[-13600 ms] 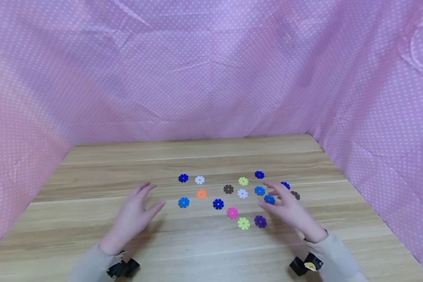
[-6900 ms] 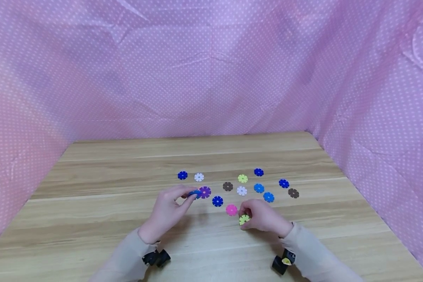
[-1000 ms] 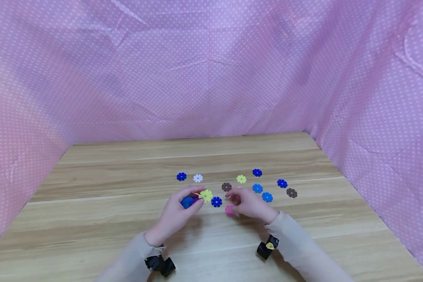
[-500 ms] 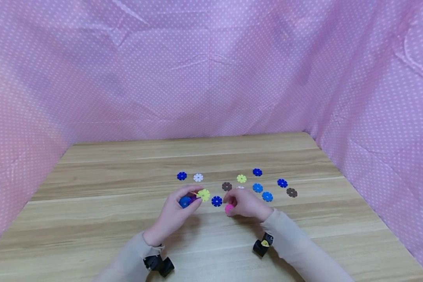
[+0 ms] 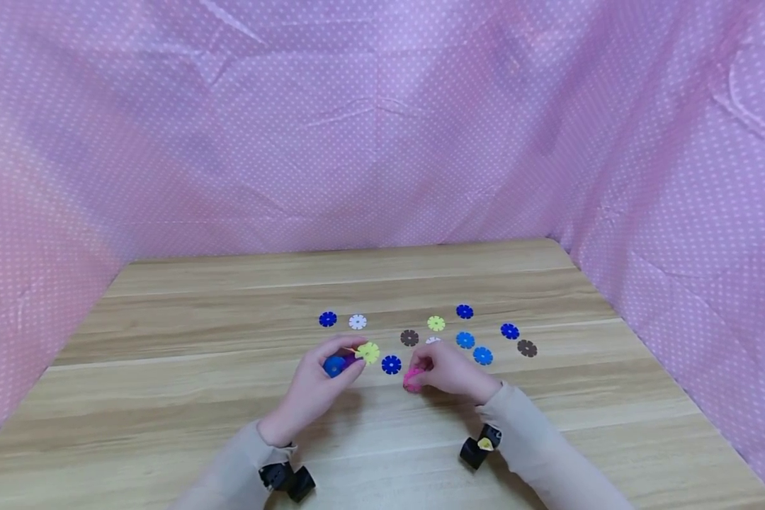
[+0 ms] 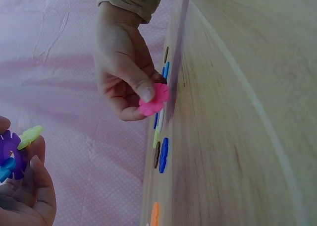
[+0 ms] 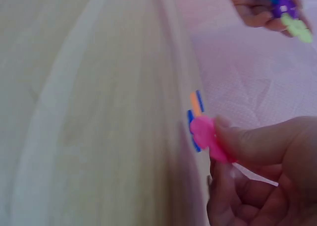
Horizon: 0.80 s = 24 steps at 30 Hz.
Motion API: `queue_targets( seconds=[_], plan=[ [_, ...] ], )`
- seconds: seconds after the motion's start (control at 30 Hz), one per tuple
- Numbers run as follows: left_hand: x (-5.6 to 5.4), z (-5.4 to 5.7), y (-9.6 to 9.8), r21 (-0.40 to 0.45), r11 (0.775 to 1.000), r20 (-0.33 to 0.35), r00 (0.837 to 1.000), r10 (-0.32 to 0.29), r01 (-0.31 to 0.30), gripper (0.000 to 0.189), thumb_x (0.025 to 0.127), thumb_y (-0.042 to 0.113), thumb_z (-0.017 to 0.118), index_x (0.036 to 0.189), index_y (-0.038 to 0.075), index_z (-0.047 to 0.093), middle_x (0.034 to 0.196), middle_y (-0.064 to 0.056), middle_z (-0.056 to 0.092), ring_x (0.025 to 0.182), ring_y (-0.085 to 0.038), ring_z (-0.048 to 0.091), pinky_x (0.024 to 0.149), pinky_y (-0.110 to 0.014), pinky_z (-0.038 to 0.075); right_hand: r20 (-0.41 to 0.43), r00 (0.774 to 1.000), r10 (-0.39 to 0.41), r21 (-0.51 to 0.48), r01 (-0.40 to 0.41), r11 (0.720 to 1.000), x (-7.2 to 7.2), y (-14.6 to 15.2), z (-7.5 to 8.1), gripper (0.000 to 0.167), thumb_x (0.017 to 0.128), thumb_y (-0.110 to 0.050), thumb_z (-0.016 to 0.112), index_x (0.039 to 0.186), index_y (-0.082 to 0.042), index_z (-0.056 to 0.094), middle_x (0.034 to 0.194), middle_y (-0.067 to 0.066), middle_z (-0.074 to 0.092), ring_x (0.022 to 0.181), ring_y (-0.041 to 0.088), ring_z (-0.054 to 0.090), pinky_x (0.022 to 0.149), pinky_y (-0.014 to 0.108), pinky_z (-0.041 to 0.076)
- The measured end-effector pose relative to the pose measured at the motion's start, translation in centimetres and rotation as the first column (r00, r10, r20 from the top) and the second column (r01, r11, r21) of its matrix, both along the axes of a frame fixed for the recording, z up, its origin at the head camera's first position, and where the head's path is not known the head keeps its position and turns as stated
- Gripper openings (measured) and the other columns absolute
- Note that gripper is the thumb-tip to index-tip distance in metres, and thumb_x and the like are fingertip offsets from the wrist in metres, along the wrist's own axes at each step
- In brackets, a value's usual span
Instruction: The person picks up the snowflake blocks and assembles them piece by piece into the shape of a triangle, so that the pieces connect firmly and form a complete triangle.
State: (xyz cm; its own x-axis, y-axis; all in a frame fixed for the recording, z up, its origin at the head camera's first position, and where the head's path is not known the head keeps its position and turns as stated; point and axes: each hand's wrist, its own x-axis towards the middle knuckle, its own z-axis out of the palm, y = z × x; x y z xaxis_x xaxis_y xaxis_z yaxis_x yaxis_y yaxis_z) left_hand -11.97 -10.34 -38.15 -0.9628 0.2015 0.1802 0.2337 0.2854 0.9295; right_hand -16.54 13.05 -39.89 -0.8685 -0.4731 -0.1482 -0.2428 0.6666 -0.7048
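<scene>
My left hand (image 5: 319, 382) holds several-coloured snowflake discs joined together: a light blue disc (image 5: 333, 365), a purple disc (image 7: 285, 6) and a yellow-green disc (image 5: 370, 353) that sticks out to the right past the fingertips. Between thumb and fingers, my right hand (image 5: 452, 370) pinches a pink snowflake disc (image 5: 412, 380). In the left wrist view this pink disc (image 6: 155, 99) is tilted and above the table, apart from the joined discs. Just between the two hands lies a dark blue disc (image 5: 392, 365) on the table.
Other discs lie flat: a dark blue one (image 5: 328, 319) and a white one (image 5: 358, 321) behind my left hand, a brown one (image 5: 410, 338) and several more towards the right. An orange disc (image 6: 155, 214) is mostly hidden in the head view. Pink dotted cloth (image 5: 382, 142) surrounds the wooden table (image 5: 166, 340).
The open hands of the first frame took up the light blue, purple and yellow-green discs, now joined in the left. Within the last second, the right hand has picked up the pink disc.
</scene>
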Motion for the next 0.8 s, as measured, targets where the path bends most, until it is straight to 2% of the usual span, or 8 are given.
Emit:
queue_targets(
  seconds=[0.13,0.37,0.5,0.63,0.73,0.8],
  plan=[
    [0.0,0.1,0.0,0.000,1.000,-0.002,1.000,0.004,-0.004,0.030,0.086,0.011,0.068,0.116,0.010,0.065,0.112,-0.006,0.064,0.099,-0.019,0.059,0.083,-0.021,0.051,-0.007,1.000,-0.021,-0.043,0.021,0.999,0.4,-0.1,0.5,0.009,0.084,-0.014,0.071,0.076,-0.016,0.066,0.076,-0.006,0.062,0.071,0.011,0.052,0.065,0.025,0.045],
    [-0.1,0.2,0.1,0.001,1.000,0.004,1.000,-0.008,0.008,0.029,0.089,0.014,0.066,0.118,0.009,0.064,0.115,-0.007,0.064,0.100,-0.019,0.059,0.083,-0.020,0.051,0.025,0.997,-0.072,-0.155,0.074,0.985,1.1,-0.5,1.3,0.011,0.090,-0.020,0.064,0.082,-0.013,0.065,0.072,0.000,0.064,0.064,0.015,0.058,0.054,0.023,0.044],
    [-0.1,0.2,0.0,0.005,1.000,-0.014,1.000,-0.019,0.019,0.029,0.090,0.014,0.065,0.118,0.008,0.064,0.115,-0.007,0.064,0.100,-0.021,0.059,0.085,-0.022,0.050,0.041,0.995,-0.095,-0.245,0.102,0.964,1.3,-0.5,1.8,0.013,0.092,-0.022,0.062,0.091,-0.009,0.064,0.072,0.008,0.066,0.065,0.018,0.061,0.059,0.026,0.050],
    [-0.2,0.1,-0.1,0.008,0.999,-0.017,0.999,-0.032,0.032,0.028,0.090,0.014,0.065,0.117,0.008,0.064,0.115,-0.006,0.064,0.100,-0.021,0.059,0.085,-0.022,0.051,0.117,0.988,-0.105,-0.339,0.139,0.930,1.5,-0.7,2.3,0.027,0.092,-0.023,0.062,0.111,-0.003,0.060,0.079,0.017,0.067,0.072,0.025,0.064,0.069,0.032,0.056],
    [-0.3,0.0,-0.1,0.013,0.999,-0.017,0.999,-0.050,0.050,0.027,0.089,0.014,0.065,0.116,0.009,0.065,0.114,-0.007,0.064,0.100,-0.021,0.058,0.084,-0.022,0.051,0.154,0.982,-0.111,-0.393,0.163,0.905,1.8,-0.8,2.6,0.036,0.092,-0.022,0.062,0.121,-0.001,0.057,0.083,0.018,0.068,0.076,0.029,0.065,0.073,0.039,0.057],
    [-0.3,0.0,0.0,0.020,0.998,-0.015,0.998,-0.062,0.063,0.027,0.089,0.014,0.065,0.116,0.007,0.064,0.113,-0.008,0.063,0.099,-0.021,0.058,0.083,-0.022,0.052,0.159,0.981,-0.114,-0.419,0.172,0.891,1.9,-0.9,2.7,0.037,0.092,-0.022,0.062,0.122,-0.001,0.057,0.083,0.015,0.069,0.077,0.030,0.065,0.074,0.042,0.057]
  ],
)
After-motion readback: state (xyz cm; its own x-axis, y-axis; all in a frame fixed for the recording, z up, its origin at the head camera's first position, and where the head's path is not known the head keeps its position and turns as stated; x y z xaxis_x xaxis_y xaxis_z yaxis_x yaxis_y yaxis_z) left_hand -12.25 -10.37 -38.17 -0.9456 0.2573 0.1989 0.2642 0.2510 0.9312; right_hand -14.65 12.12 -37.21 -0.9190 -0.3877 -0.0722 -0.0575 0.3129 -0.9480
